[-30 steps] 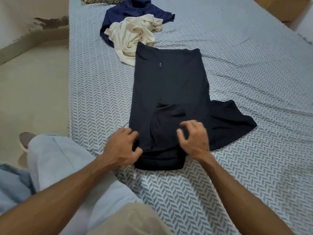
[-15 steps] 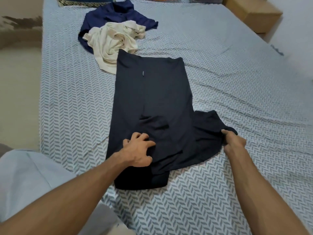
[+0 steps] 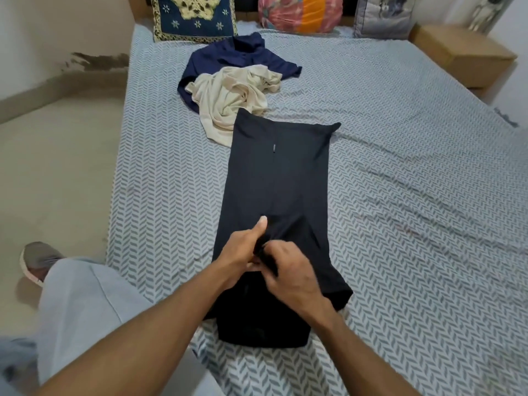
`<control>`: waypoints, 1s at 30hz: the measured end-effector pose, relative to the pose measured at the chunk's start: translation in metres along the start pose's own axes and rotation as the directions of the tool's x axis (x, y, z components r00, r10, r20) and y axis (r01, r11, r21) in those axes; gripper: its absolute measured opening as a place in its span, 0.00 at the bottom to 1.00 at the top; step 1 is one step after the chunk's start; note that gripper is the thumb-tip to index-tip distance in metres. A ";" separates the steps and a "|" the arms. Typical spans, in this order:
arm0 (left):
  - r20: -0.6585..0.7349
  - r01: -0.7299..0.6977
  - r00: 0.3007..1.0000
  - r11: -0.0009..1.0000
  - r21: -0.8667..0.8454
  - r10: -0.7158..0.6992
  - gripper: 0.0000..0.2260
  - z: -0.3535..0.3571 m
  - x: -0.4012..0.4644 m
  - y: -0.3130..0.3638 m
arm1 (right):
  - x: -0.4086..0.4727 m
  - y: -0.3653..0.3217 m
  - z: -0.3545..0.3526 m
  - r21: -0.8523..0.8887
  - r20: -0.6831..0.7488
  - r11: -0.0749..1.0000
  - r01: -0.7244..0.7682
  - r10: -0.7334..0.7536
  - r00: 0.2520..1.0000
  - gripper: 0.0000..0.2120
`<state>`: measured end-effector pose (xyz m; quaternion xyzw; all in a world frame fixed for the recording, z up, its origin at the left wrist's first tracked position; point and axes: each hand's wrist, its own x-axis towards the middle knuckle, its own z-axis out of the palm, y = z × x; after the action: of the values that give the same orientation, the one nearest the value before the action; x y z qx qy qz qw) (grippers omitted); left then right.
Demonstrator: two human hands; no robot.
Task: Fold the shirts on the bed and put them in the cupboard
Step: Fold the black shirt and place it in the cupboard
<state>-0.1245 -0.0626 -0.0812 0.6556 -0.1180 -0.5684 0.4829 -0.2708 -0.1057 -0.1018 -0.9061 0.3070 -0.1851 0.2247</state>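
A black shirt (image 3: 280, 178) lies lengthwise on the bed (image 3: 414, 195), folded into a long narrow strip. Both hands meet over its near half. My left hand (image 3: 243, 252) rests on the cloth with the thumb stretched forward and fingers curled into the fabric. My right hand (image 3: 291, 272) pinches a fold of the black sleeve and holds it against the left hand. Beyond the black shirt a crumpled cream shirt (image 3: 231, 95) lies on top of a navy shirt (image 3: 237, 57).
Pillows (image 3: 194, 17) line the head of the bed. A wooden bedside unit (image 3: 463, 55) stands at the far right. Bare floor (image 3: 51, 167) runs along the bed's left side, where my leg in light trousers (image 3: 83, 304) and a shoe (image 3: 37, 258) show.
My right hand has carried the right sleeve from the shirt's outer side over onto its middle. The left hand stayed on the shirt. The camera tilted up, showing the pillows.
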 end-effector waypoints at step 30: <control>-0.100 -0.107 0.984 0.932 0.347 0.150 0.24 -0.060 -0.020 -0.035 | -0.036 0.014 -0.018 -0.342 0.266 0.937 0.075 0.021 0.964 0.39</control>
<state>-0.0937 -0.0011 -0.1025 0.7541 -0.2267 -0.4646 0.4051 -0.3129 -0.0979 -0.1019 -0.9522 0.2895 -0.0076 0.0970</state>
